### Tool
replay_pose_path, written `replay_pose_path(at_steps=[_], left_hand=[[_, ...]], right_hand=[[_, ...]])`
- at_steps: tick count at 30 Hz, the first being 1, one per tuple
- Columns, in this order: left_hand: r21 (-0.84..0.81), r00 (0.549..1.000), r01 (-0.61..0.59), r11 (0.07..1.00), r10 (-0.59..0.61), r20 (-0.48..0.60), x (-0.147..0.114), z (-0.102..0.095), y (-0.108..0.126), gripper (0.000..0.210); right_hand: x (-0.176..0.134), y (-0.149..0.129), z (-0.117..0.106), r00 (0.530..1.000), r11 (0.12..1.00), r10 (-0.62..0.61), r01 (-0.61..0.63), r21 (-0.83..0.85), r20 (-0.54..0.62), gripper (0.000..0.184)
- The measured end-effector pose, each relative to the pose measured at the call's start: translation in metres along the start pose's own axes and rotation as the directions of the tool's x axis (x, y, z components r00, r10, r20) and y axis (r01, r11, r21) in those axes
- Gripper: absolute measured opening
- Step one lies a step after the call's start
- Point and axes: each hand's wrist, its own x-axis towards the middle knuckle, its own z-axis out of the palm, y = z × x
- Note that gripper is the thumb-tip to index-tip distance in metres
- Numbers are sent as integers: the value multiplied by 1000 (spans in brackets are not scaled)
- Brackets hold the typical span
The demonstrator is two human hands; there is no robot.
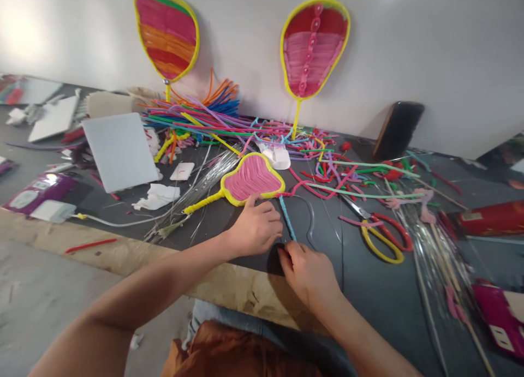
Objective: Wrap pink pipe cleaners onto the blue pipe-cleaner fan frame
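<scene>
A small pink fan-shaped piece (256, 175) with a fuzzy yellow rim and a twisted yellow handle lies on the dark tabletop. My left hand (258, 227) rests at its lower edge, the index finger reaching onto the pink face and the other fingers loosely bent, with nothing seen in them. A light blue pipe cleaner (287, 219) runs down from the piece's right end. Its lower end is pinched by my right hand (311, 270), whose fingertips are partly hidden. A bright pink pipe cleaner (301, 185) trails off rightward from the same corner.
Red-and-yellow scissors (382, 235) lie to the right. Behind, a heap of coloured pipe cleaners (204, 118) sits below two larger finished fans, a striped fan (166, 36) and a pink-red fan (315, 49). A phone (399, 130) leans against the wall. A white cable (123, 224) crosses the left side.
</scene>
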Motion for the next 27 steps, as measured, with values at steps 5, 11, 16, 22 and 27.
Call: replay_pose_path(at_steps=[5,11,16,22,27], left_hand=[[-28,998,-48,998,49,38,-4,-12,-9,18],[49,996,87,995,-88,23,-18,-36,4,31],[82,993,117,990,-119,19,-32,-21,45,28],[155,985,-5,988,-22,168,-44,1,65,67],[91,991,117,989,-122,55,-48,-8,65,47]], right_hand=[[-3,16,-20,997,986,-26,14,163,71,18],[-26,60,-34,990,989,7,15,150,-144,22],[-51,59,-21,975,987,-14,49,156,-220,24],[-61,43,-5,943,987,-148,161,20,-298,29],[-78,40,-6,939,992,-77,105,66,-336,28]])
